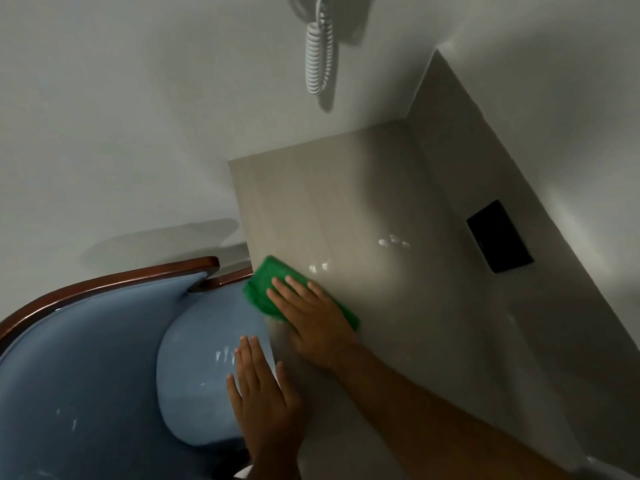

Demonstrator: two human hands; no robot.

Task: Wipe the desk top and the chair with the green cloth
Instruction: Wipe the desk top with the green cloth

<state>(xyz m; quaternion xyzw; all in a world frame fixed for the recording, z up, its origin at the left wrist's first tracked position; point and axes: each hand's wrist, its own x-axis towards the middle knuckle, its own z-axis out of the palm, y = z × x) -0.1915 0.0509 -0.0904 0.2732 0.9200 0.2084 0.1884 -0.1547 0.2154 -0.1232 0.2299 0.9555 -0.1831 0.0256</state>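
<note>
The folded green cloth [268, 289] lies on the glossy beige desk top [381, 306], at its left edge. My right hand [311, 317] presses flat on the cloth, fingers spread and pointing up-left. My left hand [263, 400] rests flat with fingers apart at the desk's near-left edge, over the chair seat; it holds nothing. The chair [86, 375] has shiny blue upholstery and a dark wooden frame and stands pushed against the desk's left side.
A white wall runs behind the desk and chair. A white coiled cord [318, 53] hangs from a wall-mounted device above. A beige back panel on the right carries a black socket plate [498, 236].
</note>
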